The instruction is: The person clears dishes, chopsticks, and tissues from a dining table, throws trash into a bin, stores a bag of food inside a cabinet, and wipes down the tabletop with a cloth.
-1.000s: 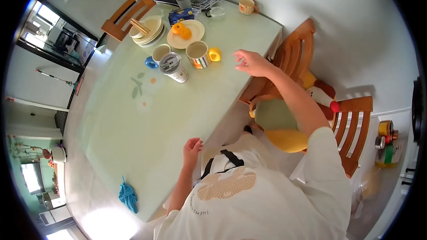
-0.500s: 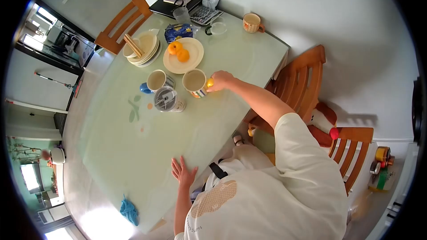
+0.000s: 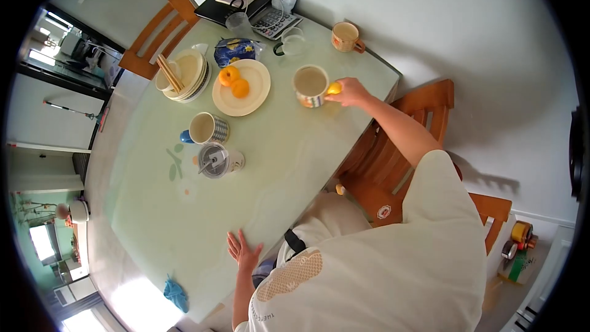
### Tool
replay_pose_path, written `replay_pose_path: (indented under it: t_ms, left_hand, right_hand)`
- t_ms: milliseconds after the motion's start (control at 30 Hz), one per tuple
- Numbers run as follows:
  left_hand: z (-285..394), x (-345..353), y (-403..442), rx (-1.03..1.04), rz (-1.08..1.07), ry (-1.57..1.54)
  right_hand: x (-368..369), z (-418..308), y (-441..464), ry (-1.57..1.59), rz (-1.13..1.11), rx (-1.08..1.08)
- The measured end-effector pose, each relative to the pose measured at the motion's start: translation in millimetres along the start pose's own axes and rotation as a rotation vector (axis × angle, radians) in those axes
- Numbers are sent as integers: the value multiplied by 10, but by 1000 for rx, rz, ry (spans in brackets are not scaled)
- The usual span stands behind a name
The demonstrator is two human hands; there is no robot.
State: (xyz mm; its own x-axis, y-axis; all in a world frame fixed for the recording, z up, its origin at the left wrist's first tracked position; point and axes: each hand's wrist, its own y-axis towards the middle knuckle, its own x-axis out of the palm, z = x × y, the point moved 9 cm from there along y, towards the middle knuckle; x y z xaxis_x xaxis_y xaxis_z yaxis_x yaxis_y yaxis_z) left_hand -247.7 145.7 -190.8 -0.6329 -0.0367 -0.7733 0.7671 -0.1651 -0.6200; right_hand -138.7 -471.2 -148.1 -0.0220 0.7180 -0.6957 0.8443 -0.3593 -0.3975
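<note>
My right hand [image 3: 349,92] is closed round the yellow handle of a patterned mug [image 3: 311,86], right of the cream plate [image 3: 241,88] that bears two orange fruits [image 3: 233,82]. My left hand [image 3: 244,250] rests with fingers spread at the near edge of the pale green table [image 3: 184,233]. Left of the held mug are a checked mug with a blue handle [image 3: 209,128] and a tumbler with a clear lid [image 3: 220,160].
Stacked plates with chopsticks [image 3: 178,75], a blue packet [image 3: 235,51], a glass cup [image 3: 293,42], a calculator [image 3: 275,23] and a woven-pattern mug [image 3: 346,37] stand farther back. A blue cloth [image 3: 176,295] lies at the near left. Wooden chairs [image 3: 424,107] flank the table.
My right hand has reached the yellow-handled mug, closed on its handle and shifted it right, away from the other mug and the tumbler. My left hand has come down open onto the table edge.
</note>
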Motion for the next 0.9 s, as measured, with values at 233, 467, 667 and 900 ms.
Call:
replay_pose_path:
  t_ms: [233,467,667,900]
  left_hand:
    - [-29,61,14,16,9,15]
    - [23,11,-3,-77,14,-63]
    - [-21,38,17,-82,10,-64]
    - [-12,43,23,-91,-2,-61]
  right_hand:
    - [-485,583,82,154,108,130]
    - [-582,676,98,214,94,162]
    - [-602,710,200,258,102,132]
    - [-877,454,136,-132,35,205]
